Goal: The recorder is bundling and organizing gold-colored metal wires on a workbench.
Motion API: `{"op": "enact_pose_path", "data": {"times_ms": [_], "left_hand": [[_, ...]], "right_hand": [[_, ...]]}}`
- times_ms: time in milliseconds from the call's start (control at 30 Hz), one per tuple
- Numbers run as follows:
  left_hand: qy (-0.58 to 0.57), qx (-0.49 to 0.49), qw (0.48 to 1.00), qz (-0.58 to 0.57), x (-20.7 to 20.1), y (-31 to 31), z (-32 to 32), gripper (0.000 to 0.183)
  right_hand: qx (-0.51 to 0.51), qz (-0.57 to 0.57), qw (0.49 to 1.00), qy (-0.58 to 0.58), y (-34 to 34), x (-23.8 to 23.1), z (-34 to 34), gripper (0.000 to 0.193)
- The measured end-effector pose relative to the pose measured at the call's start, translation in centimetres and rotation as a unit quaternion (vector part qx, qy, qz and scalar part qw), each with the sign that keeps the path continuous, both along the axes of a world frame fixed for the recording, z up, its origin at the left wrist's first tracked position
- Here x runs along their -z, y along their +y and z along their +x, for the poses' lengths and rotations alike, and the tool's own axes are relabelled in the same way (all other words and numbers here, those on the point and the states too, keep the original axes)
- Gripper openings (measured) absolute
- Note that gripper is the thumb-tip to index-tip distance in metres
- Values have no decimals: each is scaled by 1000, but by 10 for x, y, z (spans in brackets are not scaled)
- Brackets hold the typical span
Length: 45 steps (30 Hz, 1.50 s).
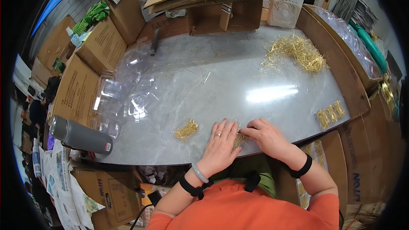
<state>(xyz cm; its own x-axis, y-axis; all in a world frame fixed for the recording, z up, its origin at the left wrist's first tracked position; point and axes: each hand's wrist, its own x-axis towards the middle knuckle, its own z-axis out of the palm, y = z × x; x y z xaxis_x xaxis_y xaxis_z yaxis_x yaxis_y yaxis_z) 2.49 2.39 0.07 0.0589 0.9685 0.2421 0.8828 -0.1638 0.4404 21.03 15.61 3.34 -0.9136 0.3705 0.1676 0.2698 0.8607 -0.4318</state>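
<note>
My left hand (221, 142) lies on the table near its front edge, its fingers stretched out flat beside a small bunch of gold wire hooks (240, 139). My right hand (267, 136) is bent over the same bunch, with fingers curled and thumb against the wires. Part of the bunch is hidden under both hands. Left of my left hand sits another gold wire hook bundle (186, 130). Several tidy bundles (331, 115) stand in a row at the right edge. A large loose heap of gold wire hooks (298, 53) lies at the far right.
Clear plastic packs (140, 102) spread over the left side, near a grey bottle (81, 135) lying at the front left. One stray hook (207, 77) is mid-table. Cardboard boxes (102, 44) line the left; a cardboard shelf (226, 15) and white fan (284, 10) stand behind.
</note>
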Motion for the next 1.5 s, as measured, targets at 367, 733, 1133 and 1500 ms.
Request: {"op": "enact_pose_path", "data": {"times_ms": [367, 733, 1133, 1500], "left_hand": [[-36, 8, 998, 41, 13, 2, -1, 74], [-196, 9, 980, 15, -1, -14, -24, 93], [-162, -130, 978, -7, -13, -24, -9, 44], [-94, -36, 995, -12, -21, -13, -26, 77]], "right_hand": [[97, -210, 944, 233, -50, 34, -22, 67], [-36, 6, 998, 59, -10, 22, -18, 71], [-39, 45, 996, 61, -19, 22, -26, 65], [-17, -62, 988, 143, -13, 15, -12, 71]]}}
